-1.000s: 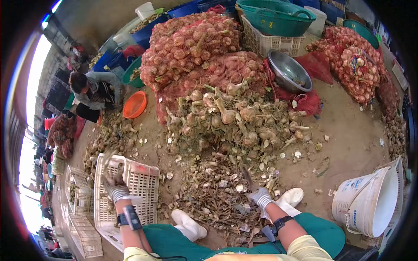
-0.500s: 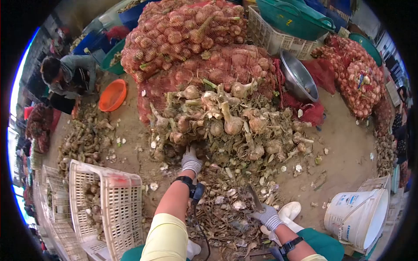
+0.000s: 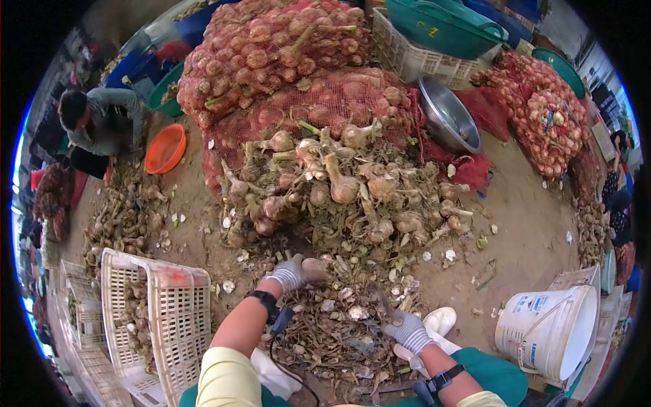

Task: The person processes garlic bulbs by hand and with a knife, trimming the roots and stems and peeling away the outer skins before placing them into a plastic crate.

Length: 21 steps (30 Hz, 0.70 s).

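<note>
My left hand (image 3: 288,273), in a striped grey glove, is closed around a garlic bulb (image 3: 314,269), just in front of the heap. Short stem stubs stick out beside its fingers. My right hand (image 3: 407,331), gloved alike, grips a knife (image 3: 384,302) whose blade is blurred and points up and away from me. Beyond both hands lies a heap of untrimmed garlic (image 3: 339,183) with dry stems and roots. Under and between the hands spreads a litter of dry leaves and trimmings (image 3: 332,346).
Red net sacks of garlic (image 3: 271,54) rise behind the heap, with a metal basin (image 3: 449,114) beside them. A white plastic crate (image 3: 180,305) holding bulbs stands at left, a white bucket (image 3: 542,332) at right. A co-worker (image 3: 102,125) crouches near an orange basin (image 3: 165,148).
My left hand has drawn back from the heap's lower edge toward me, now with a garlic bulb in it. My right hand has shifted slightly, still holding the knife.
</note>
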{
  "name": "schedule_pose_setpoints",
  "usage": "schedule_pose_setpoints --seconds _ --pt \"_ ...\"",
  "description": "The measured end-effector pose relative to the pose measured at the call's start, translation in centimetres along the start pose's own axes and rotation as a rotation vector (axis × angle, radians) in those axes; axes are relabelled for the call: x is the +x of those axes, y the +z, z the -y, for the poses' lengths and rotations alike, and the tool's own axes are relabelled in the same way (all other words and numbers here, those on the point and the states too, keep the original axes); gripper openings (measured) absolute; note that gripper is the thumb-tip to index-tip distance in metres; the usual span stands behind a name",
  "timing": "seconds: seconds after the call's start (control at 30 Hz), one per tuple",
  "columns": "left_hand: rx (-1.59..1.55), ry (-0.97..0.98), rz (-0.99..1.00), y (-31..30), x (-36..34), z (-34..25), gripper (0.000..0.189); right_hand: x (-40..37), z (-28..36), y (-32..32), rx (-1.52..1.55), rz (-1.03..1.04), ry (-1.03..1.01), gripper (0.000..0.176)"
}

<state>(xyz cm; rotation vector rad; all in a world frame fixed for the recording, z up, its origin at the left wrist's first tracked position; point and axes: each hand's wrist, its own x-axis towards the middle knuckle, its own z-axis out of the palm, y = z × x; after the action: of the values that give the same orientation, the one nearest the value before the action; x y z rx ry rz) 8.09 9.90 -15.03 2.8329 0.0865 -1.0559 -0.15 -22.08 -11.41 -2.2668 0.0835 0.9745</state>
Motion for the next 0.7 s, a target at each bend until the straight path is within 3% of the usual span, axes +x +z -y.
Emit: schedule_pose_setpoints --seconds 0.07,0.1,0.13,0.17,0.2,0.23,0.3,0.33,0.37,0.43,0.5,0.57,0.6,0.63,0.67,0.7 --pt "-1.041 0.123 0.186 1.6 -2.1 0.1 0.075 -0.1 -1.1 0.2 0.050 -0.087 -0.019 0.039" --pt "-1.029 0.117 0.187 2.2 -2.6 0.0 0.075 -0.1 -1.3 0.3 0.064 -0.085 -0.020 0.039" --pt "-1.090 0.363 0.248 2.4 -3.0 -0.3 0.073 0.0 -0.8 0.2 0.163 -0.130 -0.096 0.035" --pt "-1.003 0.423 0.190 3.0 -3.8 -0.5 0.069 -0.1 -0.3 0.1 0.262 -0.174 -0.172 0.032" --pt "-0.914 0.478 0.127 3.2 -4.9 -0.9 0.064 -0.4 0.2 -0.2 0.081 -0.213 -0.207 0.026" --pt "-0.826 0.527 0.059 3.4 -6.1 -1.4 0.060 -1.3 1.3 -0.3 0.095 -0.214 -0.214 0.026" --pt "-0.742 0.596 -0.138 -2.7 -13.6 -5.2 0.051 -4.6 4.9 -1.3 0.050 -0.255 -0.476 0.020" --pt "-0.829 0.575 -0.142 -3.0 -15.4 -6.3 0.041 -6.7 7.5 -2.9 0.001 -0.070 -0.435 0.015" --pt "-0.818 0.572 -0.147 -3.0 -16.1 -6.7 0.041 -7.2 7.8 -2.3 0.009 -0.073 -0.445 0.015" --pt "-0.442 0.586 -0.135 -2.5 -17.2 -7.3 0.058 -8.6 8.2 -1.6 -0.006 -0.280 -0.674 0.017" --pt "-0.992 0.596 -0.093 0.2 -17.6 -7.0 0.033 -9.8 8.0 -1.7 0.024 -0.289 -0.674 0.014" --pt "-2.020 0.356 0.423 0.6 -18.3 -7.3 0.043 -10.2 7.4 -1.2 -0.114 -0.412 -0.887 0.016" --pt "-2.260 0.278 0.573 1.1 -18.6 -7.3 0.047 -10.7 7.4 -1.2 -0.081 -0.441 -0.941 0.016" --pt "-2.492 0.164 0.721 1.6 -19.0 -7.3 0.050 -11.0 7.3 -1.2 -0.076 -0.449 -0.946 0.016" --pt "-2.480 0.347 0.781 2.2 -19.2 -7.3 0.048 -11.1 7.0 -1.4 -0.038 -0.479 -1.013 0.017" --pt "-2.353 0.326 0.554 1.5 -20.7 -8.3 0.047 -10.9 6.6 -1.5 -0.003 -0.509 -1.080 0.018"
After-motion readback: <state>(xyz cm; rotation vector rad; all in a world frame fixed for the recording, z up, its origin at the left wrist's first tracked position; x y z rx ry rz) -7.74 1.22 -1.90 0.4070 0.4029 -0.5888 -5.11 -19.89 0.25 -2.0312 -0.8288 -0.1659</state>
